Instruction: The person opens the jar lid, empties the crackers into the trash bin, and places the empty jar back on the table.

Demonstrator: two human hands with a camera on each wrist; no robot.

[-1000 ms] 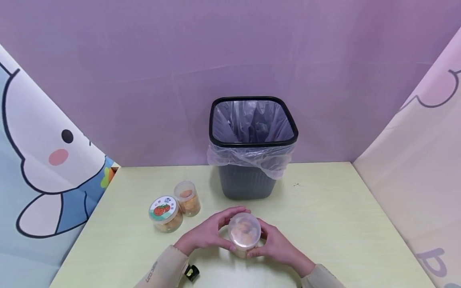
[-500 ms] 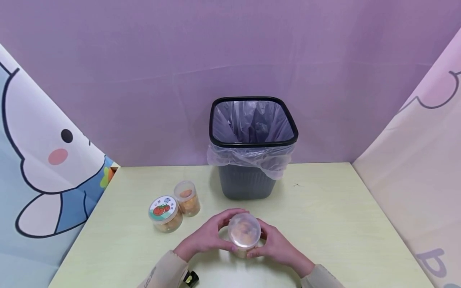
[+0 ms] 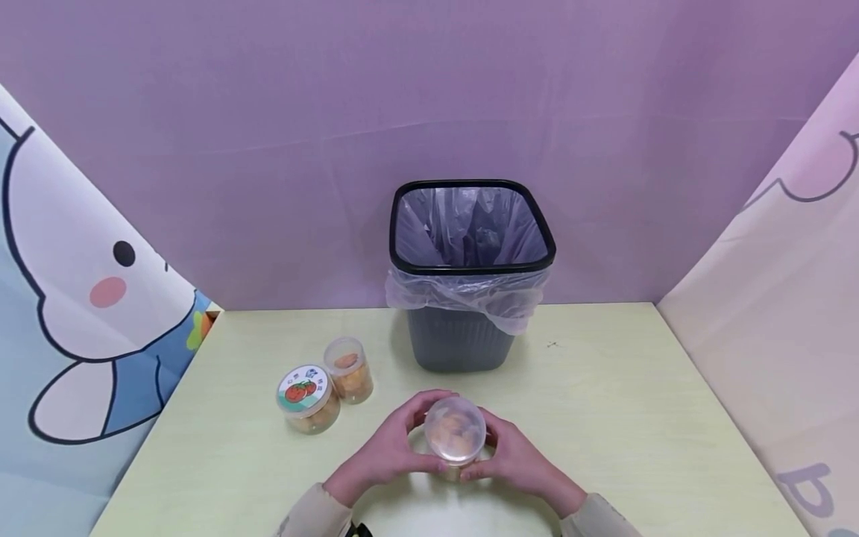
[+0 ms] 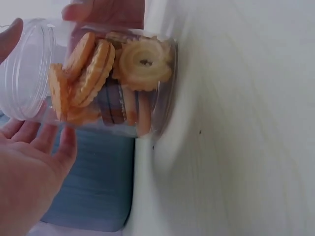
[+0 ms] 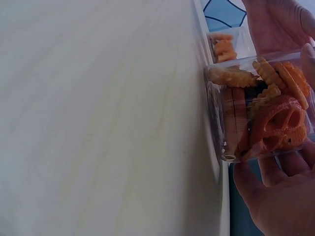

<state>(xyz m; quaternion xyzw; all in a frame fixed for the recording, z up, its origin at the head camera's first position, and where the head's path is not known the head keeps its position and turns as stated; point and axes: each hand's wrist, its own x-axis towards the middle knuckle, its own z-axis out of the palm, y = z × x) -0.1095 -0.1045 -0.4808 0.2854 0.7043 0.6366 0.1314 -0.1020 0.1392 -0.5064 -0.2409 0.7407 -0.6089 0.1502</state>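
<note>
Both hands are around a clear plastic jar of biscuits (image 3: 455,432), which stands upright on the table at front centre. My left hand (image 3: 389,446) holds its left side, with the fingers at the back and the thumb at the front. My right hand (image 3: 517,459) grips the opposite side, its thumb near the front too. A translucent lid covers the top. Ring-shaped and sandwich biscuits (image 4: 93,73) show through the wall in the left wrist view, and a reddish pretzel-shaped one (image 5: 278,123) in the right wrist view.
Behind the jar stands a grey bin (image 3: 463,339) with a black rim and a thin plastic liner. To the left are a wide jar with a tomato label (image 3: 305,391) and a narrower clear jar (image 3: 349,373) of orange snacks. Fabric walls enclose the table (image 3: 637,418).
The jar stays in nearly the same place in both hands. The left forearm has shifted slightly, and the left thumb has slid a little to the right along the jar's front.
</note>
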